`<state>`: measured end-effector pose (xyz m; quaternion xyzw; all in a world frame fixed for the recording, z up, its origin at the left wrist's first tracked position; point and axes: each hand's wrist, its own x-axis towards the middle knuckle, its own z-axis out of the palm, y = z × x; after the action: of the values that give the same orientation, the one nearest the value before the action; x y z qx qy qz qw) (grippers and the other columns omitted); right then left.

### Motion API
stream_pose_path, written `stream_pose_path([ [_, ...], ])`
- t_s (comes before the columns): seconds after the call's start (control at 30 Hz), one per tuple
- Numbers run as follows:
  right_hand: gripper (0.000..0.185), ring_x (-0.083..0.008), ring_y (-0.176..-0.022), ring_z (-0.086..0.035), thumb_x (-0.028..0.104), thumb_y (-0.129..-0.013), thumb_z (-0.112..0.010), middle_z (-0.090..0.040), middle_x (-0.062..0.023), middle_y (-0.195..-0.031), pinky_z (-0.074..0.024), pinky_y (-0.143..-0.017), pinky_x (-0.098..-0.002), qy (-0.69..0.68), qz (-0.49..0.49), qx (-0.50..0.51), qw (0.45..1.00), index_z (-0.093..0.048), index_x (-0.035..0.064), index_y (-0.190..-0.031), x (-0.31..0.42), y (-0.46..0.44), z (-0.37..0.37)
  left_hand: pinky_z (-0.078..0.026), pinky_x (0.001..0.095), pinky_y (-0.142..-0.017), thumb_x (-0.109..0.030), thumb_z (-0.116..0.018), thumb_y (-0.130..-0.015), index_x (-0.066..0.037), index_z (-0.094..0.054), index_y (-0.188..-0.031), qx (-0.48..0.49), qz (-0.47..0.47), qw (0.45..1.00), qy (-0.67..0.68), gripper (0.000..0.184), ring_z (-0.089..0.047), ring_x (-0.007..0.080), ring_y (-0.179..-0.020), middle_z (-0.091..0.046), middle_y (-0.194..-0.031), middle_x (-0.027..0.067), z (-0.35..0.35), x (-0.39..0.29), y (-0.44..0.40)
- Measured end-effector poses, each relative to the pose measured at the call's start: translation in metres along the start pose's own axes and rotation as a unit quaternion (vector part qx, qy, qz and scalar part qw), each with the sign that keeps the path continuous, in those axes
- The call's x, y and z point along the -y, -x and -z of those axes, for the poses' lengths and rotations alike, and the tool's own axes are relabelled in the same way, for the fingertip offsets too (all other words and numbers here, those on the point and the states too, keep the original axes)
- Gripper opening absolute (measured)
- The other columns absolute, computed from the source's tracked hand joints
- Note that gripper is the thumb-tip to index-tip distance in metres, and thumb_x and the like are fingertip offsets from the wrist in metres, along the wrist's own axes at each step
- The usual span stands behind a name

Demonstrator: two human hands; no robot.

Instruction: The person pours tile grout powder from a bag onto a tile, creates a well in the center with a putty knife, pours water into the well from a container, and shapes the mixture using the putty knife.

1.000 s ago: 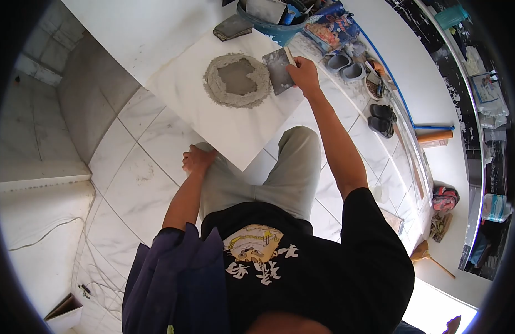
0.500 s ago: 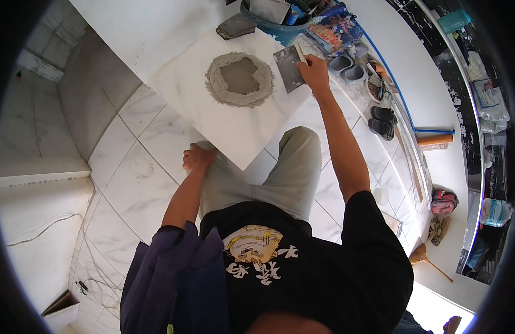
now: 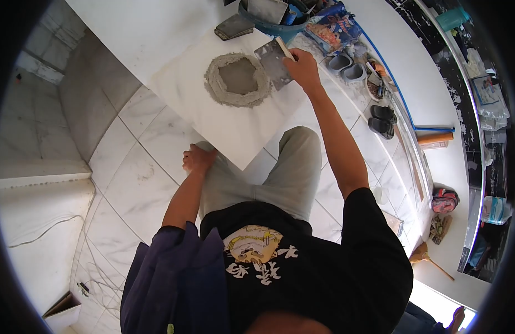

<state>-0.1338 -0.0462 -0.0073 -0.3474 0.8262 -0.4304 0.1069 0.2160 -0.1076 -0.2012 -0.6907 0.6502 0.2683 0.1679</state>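
My right hand [image 3: 303, 68] is closed round the handle of a flat plastering trowel [image 3: 273, 64]. The trowel's grey blade is at the right edge of a ring of grey mortar [image 3: 214, 83] with a pool of watery grey liquid [image 3: 238, 77] in its middle. The ring lies on a large white marble-patterned tile slab [image 3: 243, 131]. My left hand [image 3: 199, 158] rests over my left knee, fingers bent and slightly apart, with no tool in it.
A bucket of tools [image 3: 263, 23] and dark flat pieces [image 3: 234, 26] lie beyond the mortar. Grey clogs [image 3: 355, 72], dark shoes [image 3: 381, 128] and a blue pipe [image 3: 399, 100] line the right side. Loose cable [image 3: 96, 261] lies at lower left. Another person [image 3: 456, 319] shows at lower right.
My right hand has moved the trowel to the left, bringing its blade up to the mortar ring's right edge. My left hand has stayed on the knee.
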Motion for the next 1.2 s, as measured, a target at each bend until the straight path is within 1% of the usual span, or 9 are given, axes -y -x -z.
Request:
stream_pose_path([
  [0.1,0.03,-0.0255,-0.075,-0.069,0.023,-0.081,-0.068,-0.072,-0.0147,-0.083,-0.0541,-0.072,-0.0369,0.048,0.07,-0.04,0.996,-0.072,0.0003,-0.101,0.005,0.004,0.005,-0.043,0.0546,-0.101,-0.073,-0.076,-0.062,-0.01,-0.047,-0.138,0.0,-0.004,1.0,-0.002,0.103,-0.051,0.0424,-0.128,-0.048,-0.139,0.0235,0.001,-0.002,0.001],
  [0.17,0.029,-0.0198,-0.067,-0.066,0.02,-0.081,-0.069,-0.069,-0.0116,-0.077,-0.0559,-0.061,-0.0349,-0.095,-0.042,-0.028,0.994,-0.07,-0.0032,-0.099,-0.003,0.007,0.012,-0.044,0.0542,-0.101,-0.073,-0.077,-0.062,-0.01,-0.047,-0.138,0.001,0.005,1.0,-0.007,0.103,-0.052,0.0423,-0.127,-0.049,-0.138,0.0236,0.001,-0.001,0.0],
  [0.2,0.029,-0.0198,-0.067,-0.066,0.02,-0.081,-0.069,-0.069,-0.0116,-0.077,-0.0559,-0.061,-0.0349,-0.095,-0.043,-0.026,0.994,-0.07,-0.0032,-0.099,-0.004,0.013,0.016,-0.044,0.0542,-0.101,-0.073,-0.077,-0.062,-0.01,-0.048,-0.137,-0.004,0.003,1.0,-0.003,0.102,-0.052,0.0424,-0.127,-0.049,-0.138,0.0238,0.0,0.0,-0.001],
  [0.27,0.029,-0.0153,-0.062,-0.062,0.016,-0.082,-0.072,-0.063,-0.0064,-0.077,-0.0528,-0.051,-0.0304,-0.204,-0.129,-0.018,0.97,-0.066,-0.0056,-0.099,-0.008,0.031,0.025,-0.044,0.0541,-0.101,-0.072,-0.077,-0.062,-0.01,-0.048,-0.137,-0.007,0.001,1.0,-0.002,0.102,-0.052,0.0425,-0.127,-0.049,-0.138,0.024,0.001,-0.001,-0.001],
  [0.43,0.027,-0.0185,-0.054,-0.062,0.015,-0.078,-0.071,-0.061,-0.0082,-0.075,-0.058,-0.049,-0.031,-0.297,-0.236,0.021,0.925,-0.064,-0.0055,-0.094,-0.025,0.087,0.031,-0.044,0.0547,-0.1,-0.073,-0.078,-0.062,-0.01,-0.049,-0.136,-0.011,-0.002,1.0,-0.006,0.102,-0.052,0.0435,-0.127,-0.048,-0.139,0.0248,0.001,-0.001,0.0],
  [0.97,0.024,-0.0206,-0.061,-0.065,0.012,-0.079,-0.069,-0.065,-0.0118,-0.079,-0.061,-0.052,-0.035,-0.285,-0.211,0.023,0.935,-0.064,-0.0082,-0.092,-0.006,0.075,-0.009,-0.045,0.0538,-0.101,-0.072,-0.076,-0.065,-0.011,-0.046,-0.14,0.012,-0.008,1.0,-0.018,0.101,-0.05,0.0414,-0.129,-0.047,-0.14,0.0252,0.005,-0.005,-0.001],
  [1.1,0.028,-0.0229,-0.062,-0.069,0.014,-0.079,-0.069,-0.068,-0.0148,-0.075,-0.0611,-0.051,-0.0356,-0.268,-0.133,0.048,0.953,-0.066,-0.011,-0.089,0.003,0.067,-0.009,-0.044,0.0542,-0.103,-0.062,-0.075,-0.072,-0.011,-0.043,-0.143,0.006,-0.005,0.999,-0.049,0.093,-0.049,0.0411,-0.131,-0.046,-0.141,0.023,-0.009,0.001,-0.012],
  [1.13,0.026,-0.0215,-0.061,-0.067,0.014,-0.081,-0.069,-0.066,-0.0119,-0.079,-0.0604,-0.051,-0.0347,-0.267,-0.141,0.035,0.953,-0.066,-0.0085,-0.094,0.018,0.071,-0.003,-0.043,0.0556,-0.104,-0.057,-0.074,-0.074,-0.014,-0.042,-0.144,0.004,-0.002,0.999,-0.05,0.089,-0.049,0.0412,-0.131,-0.045,-0.141,0.0218,-0.01,0.001,-0.012],
  [1.2,0.027,-0.0213,-0.058,-0.067,0.015,-0.079,-0.07,-0.065,-0.012,-0.073,-0.0597,-0.05,-0.0353,-0.35,-0.119,-0.005,0.929,-0.065,-0.0097,-0.09,0.013,0.066,-0.004,-0.043,0.0588,-0.105,-0.067,-0.074,-0.072,-0.017,-0.042,-0.145,-0.002,-0.026,0.999,-0.044,0.094,-0.047,0.0431,-0.132,-0.043,-0.144,0.0235,-0.026,0.012,-0.033],
])
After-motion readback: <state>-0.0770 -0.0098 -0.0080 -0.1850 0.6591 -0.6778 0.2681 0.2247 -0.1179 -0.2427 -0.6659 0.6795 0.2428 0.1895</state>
